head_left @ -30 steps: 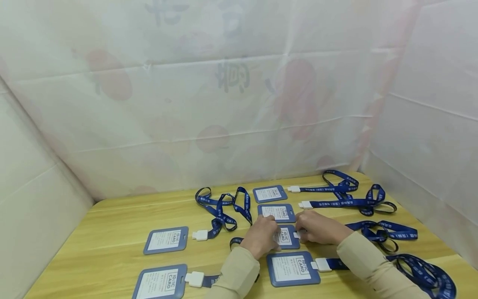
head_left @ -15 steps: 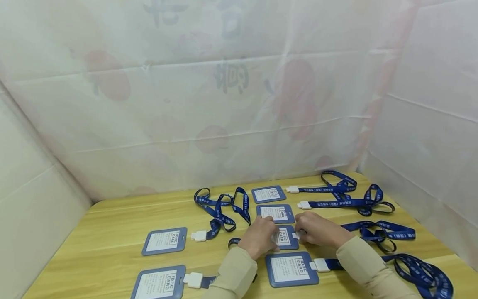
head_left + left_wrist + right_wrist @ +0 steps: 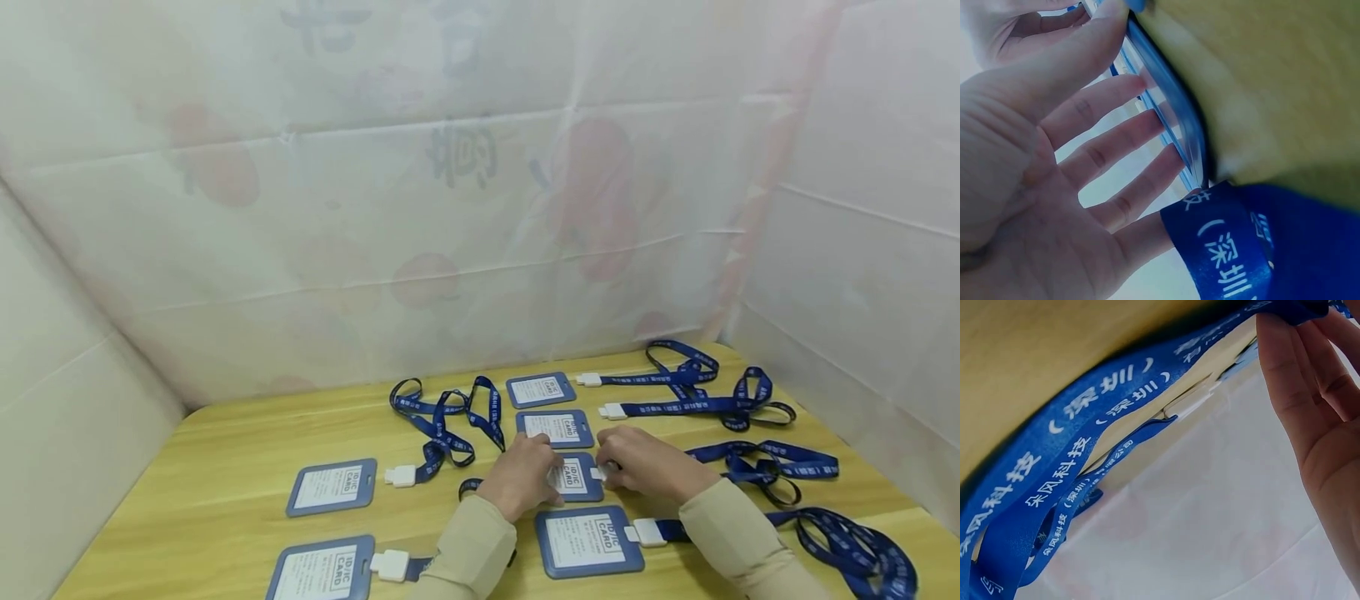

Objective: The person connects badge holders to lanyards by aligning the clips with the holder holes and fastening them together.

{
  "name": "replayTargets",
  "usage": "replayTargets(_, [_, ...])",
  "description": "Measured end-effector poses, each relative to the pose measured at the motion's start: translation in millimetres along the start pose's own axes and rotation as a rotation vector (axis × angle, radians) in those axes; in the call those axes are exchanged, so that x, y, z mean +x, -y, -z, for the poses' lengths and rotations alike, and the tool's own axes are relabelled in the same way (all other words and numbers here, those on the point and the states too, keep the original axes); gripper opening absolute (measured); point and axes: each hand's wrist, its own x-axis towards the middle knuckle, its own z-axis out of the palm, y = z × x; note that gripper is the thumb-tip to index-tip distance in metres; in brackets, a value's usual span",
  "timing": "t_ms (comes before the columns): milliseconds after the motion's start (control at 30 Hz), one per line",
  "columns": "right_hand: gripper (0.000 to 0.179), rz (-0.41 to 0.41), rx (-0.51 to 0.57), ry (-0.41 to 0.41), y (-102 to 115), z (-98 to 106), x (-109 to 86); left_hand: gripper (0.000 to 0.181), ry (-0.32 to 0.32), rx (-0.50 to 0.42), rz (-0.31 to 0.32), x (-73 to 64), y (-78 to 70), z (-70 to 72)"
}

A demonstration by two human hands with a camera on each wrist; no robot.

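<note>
My left hand [image 3: 522, 475] holds a blue-framed ID card holder [image 3: 582, 482] flat on the table, covering its left end. In the left wrist view, the thumb and several fingertips are at the holder's edge [image 3: 1179, 103]. At the slotted right end, my right hand [image 3: 647, 463] pinches the white clip [image 3: 597, 472] of a blue printed lanyard [image 3: 798, 463]. The fingers hide most of that clip, and how far it sits in the slot I cannot tell. In the right wrist view, the lanyard strap [image 3: 1104, 394] runs from beneath the right fingertips.
Two holders [image 3: 555, 427] lie just beyond, their lanyard clips [image 3: 612, 411] apart from them. Nearer, a holder [image 3: 588, 542] has its clip [image 3: 648, 532] attached. On the left lie another joined holder [image 3: 321, 571] and a separate one [image 3: 332, 487]. White sheeting [image 3: 337, 250] encloses the wooden table [image 3: 225, 450].
Both hands stay at the same holder and clip. The right hand shifts very slightly, and the whole view drifts a little.
</note>
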Motion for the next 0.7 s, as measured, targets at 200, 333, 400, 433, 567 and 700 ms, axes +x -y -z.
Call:
replayTargets(200, [0.007,-0.021,0.023,0.016,-1.3,1.5,0.9,0.042,-0.008,-0.004,0.002,-0.3,1.8,-1.4])
replayTargets(333, [0.008,-0.030,0.036,0.011,-3.2,2.8,-0.8,0.042,-0.004,0.007,-0.002,-0.1,1.6,-1.0])
replayTargets(400, [0.009,-0.020,0.031,0.006,-3.9,3.3,-1.3,0.043,0.003,0.011,-0.001,0.0,2.3,-0.7])
replayTargets(433, [0.009,-0.014,0.023,0.003,-4.6,3.5,-1.6,0.043,0.007,0.010,0.000,0.1,2.5,-0.5])
replayTargets(567, [0.009,-0.036,-0.036,-0.017,-6.1,3.8,-4.1,0.043,0.026,0.010,-0.002,0.5,2.2,-0.3])
replayTargets(700, [0.008,-0.063,-0.077,-0.026,-7.2,3.5,-6.2,0.044,0.048,0.013,-0.008,0.1,0.4,0.0])
